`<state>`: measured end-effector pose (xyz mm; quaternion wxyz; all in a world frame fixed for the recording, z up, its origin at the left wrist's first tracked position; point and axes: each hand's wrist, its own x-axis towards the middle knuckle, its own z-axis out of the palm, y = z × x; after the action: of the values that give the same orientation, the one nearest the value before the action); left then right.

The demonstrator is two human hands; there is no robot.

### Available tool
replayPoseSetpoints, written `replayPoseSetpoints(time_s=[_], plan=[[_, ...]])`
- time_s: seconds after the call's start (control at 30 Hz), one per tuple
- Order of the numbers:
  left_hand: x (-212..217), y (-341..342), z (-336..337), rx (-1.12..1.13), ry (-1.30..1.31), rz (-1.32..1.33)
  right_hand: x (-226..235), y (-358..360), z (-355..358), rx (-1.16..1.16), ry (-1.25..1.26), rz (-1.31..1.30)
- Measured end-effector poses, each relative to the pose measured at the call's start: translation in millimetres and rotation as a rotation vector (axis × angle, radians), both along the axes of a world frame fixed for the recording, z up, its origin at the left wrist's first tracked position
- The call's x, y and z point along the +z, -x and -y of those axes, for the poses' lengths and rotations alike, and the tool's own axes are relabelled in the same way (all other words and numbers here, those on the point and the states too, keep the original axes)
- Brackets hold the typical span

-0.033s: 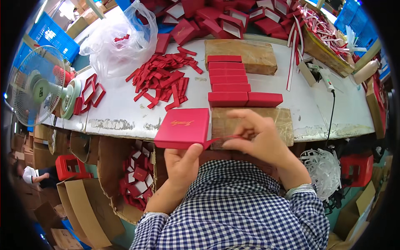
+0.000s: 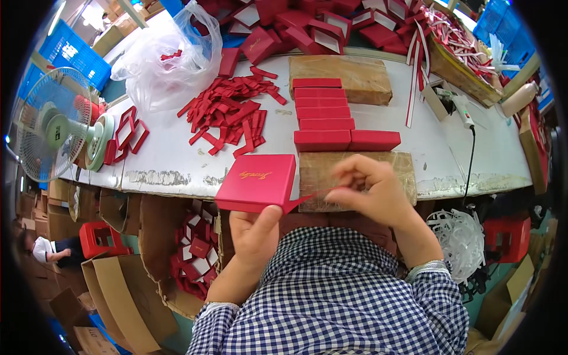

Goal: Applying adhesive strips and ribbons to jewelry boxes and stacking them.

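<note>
Centrally, a red box (image 2: 257, 180) is shown held over the near edge of the white table (image 2: 165, 155), to the left of the near brown taped block (image 2: 309, 167); whether the tabletop is touched cannot be told. The box is gripped at its near right corner by the left hand (image 2: 254, 236), with the thumb laid against the side and the fingers curled underneath. By the right hand (image 2: 376, 192), partly closed, a red ribbon (image 2: 302, 201) appears to be pinched between thumb and bent fingers, though the contact is blurred. Should the ribbon be pulled too hard, the box could be twisted out of its one-cornered hold; if it were pinched too loosely, the strip could be let slip. The lid could also be dented by excess thumb pressure. The box is squarish, flat and crisp-edged, its smooth upper face marked with gold script that is seen inverted from the near side.
</note>
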<state>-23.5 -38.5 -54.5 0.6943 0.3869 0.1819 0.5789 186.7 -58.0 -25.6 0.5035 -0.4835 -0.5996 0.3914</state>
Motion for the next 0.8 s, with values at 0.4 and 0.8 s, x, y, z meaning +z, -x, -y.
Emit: replayPoseSetpoints(time_s=[0.4,0.8], plan=[[3.3,7.1,-2.3,-0.396,0.192,0.253,-4.9,-8.8,-1.3,0.053,0.316,-0.425],[10.2,-6.3,13.3,-0.405,0.673,0.353,21.0,2.4,8.1,0.011,-0.002,0.143]])
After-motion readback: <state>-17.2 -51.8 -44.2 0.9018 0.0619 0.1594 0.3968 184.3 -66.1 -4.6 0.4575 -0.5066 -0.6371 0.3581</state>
